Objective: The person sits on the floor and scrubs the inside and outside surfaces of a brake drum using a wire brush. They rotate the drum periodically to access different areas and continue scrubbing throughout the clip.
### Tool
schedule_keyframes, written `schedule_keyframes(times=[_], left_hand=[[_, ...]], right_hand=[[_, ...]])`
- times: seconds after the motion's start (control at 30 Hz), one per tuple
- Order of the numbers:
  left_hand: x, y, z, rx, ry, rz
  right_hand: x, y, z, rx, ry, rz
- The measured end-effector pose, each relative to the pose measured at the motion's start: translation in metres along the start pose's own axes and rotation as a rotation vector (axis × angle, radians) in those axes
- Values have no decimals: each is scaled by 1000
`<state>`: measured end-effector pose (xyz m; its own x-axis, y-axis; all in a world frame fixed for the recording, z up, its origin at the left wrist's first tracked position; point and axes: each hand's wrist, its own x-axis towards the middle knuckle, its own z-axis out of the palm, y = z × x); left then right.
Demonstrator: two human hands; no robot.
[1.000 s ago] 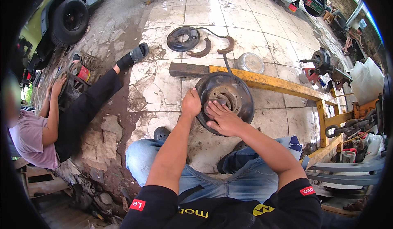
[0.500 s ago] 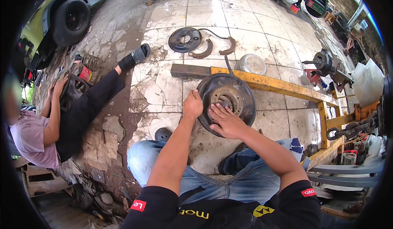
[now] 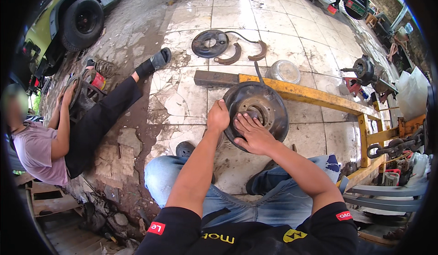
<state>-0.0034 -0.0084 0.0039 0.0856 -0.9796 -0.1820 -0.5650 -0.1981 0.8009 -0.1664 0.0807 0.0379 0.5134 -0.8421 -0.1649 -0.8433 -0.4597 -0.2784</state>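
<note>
Between my knees stands a round black brake backing plate (image 3: 274,94), tilted, with a brown ring (image 3: 270,110) of bolt holes around its open centre. My left hand (image 3: 218,117) grips the plate's left rim, fingers curled and thumb up. My right hand (image 3: 254,132) lies flat across the lower left of the ring, fingers stretched out over the central opening. Its palm covers part of the ring and plate. Behind the plate runs a yellow steel beam (image 3: 315,98) with a bare dark end (image 3: 216,79).
Beyond the beam lie another backing plate (image 3: 200,45) with a cable, two curved brake shoes (image 3: 230,56) (image 3: 259,52), and a round silvery cover (image 3: 284,71). A person (image 3: 41,145) sits at left, hands on a dark part. A heavy chain (image 3: 397,146) hangs at right.
The whole view has shifted slightly, so things sit a little further right. Both my hands keep their places on the backing plate.
</note>
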Motion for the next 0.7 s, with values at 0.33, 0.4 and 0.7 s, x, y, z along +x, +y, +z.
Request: schedule_keyframes(times=[0.33, 0.4, 0.7], left_hand=[[1, 3, 2, 1, -13, -18], [1, 3, 1, 4, -18, -17], [-4, 9, -4, -27, -35, -49]], right_hand=[[-7, 1, -1, 8, -8, -11], [-2, 1, 1, 0, 5, -17], [-34, -5, -6, -54, -88, -30]])
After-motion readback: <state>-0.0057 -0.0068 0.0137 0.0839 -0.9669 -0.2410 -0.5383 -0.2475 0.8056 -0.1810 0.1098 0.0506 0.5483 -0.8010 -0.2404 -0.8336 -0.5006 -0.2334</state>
